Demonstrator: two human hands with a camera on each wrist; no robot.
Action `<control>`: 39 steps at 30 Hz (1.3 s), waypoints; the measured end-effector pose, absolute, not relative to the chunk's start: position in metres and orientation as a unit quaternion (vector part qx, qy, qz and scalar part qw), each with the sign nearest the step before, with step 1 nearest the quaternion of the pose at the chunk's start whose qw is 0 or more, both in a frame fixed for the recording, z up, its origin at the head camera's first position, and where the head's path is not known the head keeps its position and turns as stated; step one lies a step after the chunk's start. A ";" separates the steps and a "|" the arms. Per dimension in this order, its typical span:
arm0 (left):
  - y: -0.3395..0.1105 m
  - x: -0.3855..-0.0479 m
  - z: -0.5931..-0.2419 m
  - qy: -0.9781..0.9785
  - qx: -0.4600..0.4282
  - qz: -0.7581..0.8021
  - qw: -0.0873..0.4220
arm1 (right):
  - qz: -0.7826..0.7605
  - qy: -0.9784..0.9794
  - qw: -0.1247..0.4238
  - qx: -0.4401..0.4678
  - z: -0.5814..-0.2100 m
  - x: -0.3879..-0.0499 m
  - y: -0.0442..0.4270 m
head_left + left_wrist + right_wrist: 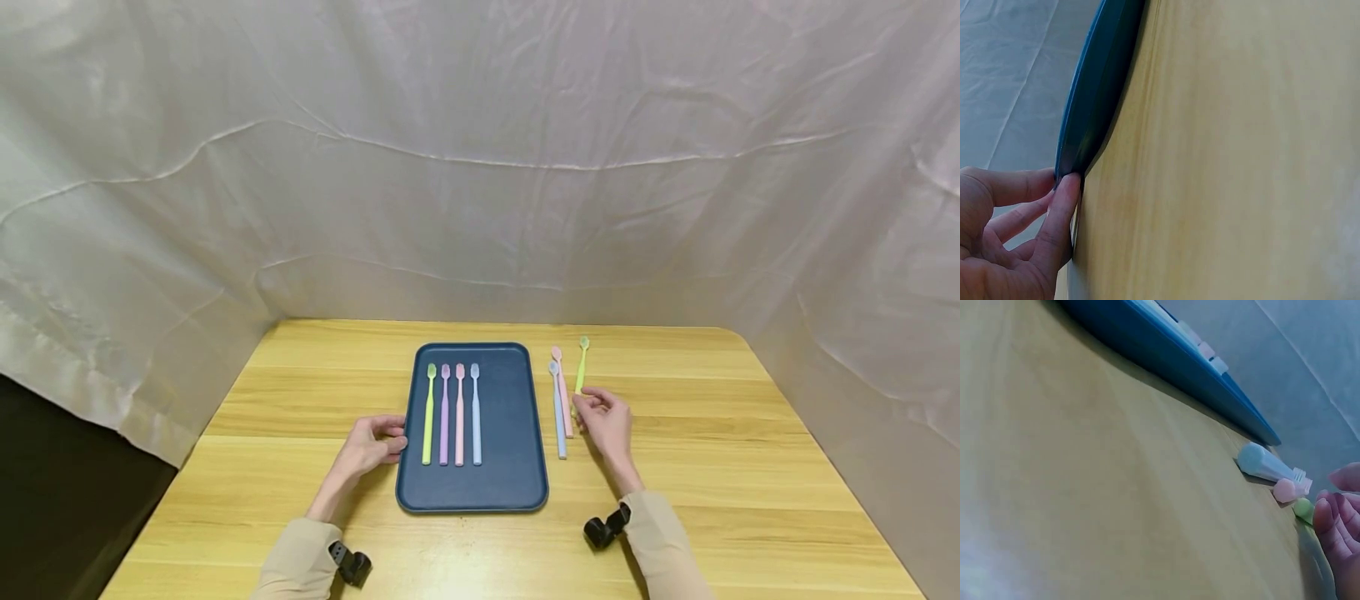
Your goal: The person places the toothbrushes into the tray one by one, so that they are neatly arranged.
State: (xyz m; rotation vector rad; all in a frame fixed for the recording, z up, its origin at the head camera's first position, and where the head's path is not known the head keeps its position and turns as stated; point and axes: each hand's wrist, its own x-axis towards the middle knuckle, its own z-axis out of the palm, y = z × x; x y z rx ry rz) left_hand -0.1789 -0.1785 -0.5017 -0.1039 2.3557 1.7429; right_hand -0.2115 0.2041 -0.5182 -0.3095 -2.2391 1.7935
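Observation:
My left hand (367, 446) grips the left edge of a dark blue tray (510, 475); in the left wrist view its fingers (1063, 203) pinch the rim. In the tray lie a green toothbrush (428, 425), a purple one (444, 425), a pink one (460, 425) and a light blue one (476, 425), side by side with heads to the back. Right of the tray, my right hand (609, 421) is at the handle of another green toothbrush (581, 367). Its fingertips and thumb look apart in the right wrist view, beside the green handle end (1302, 509).
Just left of my right hand, a blue toothbrush (559, 425) and a pink toothbrush (566, 408) lie close together on the wooden table (712, 467). Pale grey curtains (480, 217) enclose the table at the back and sides.

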 end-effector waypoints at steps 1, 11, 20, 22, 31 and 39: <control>-0.178 -0.179 -0.502 0.799 -0.036 0.591 0.104 | 0.612 -0.773 0.128 -0.108 -0.518 -0.213 0.205; -0.179 -0.178 -0.502 0.800 -0.033 0.590 0.104 | 0.556 -0.812 0.145 -0.103 -0.524 -0.225 0.208; -0.178 -0.179 -0.502 0.798 -0.037 0.593 0.104 | 0.534 -0.826 0.140 -0.117 -0.526 -0.232 0.209; -0.178 -0.179 -0.502 0.797 -0.035 0.594 0.105 | 0.531 -0.827 0.139 -0.120 -0.527 -0.233 0.210; -0.178 -0.179 -0.502 0.797 -0.036 0.594 0.102 | 0.515 -0.838 0.140 -0.111 -0.527 -0.235 0.211; -0.179 -0.178 -0.501 0.797 -0.024 0.595 0.105 | 0.515 -0.845 0.116 -0.090 -0.524 -0.227 0.214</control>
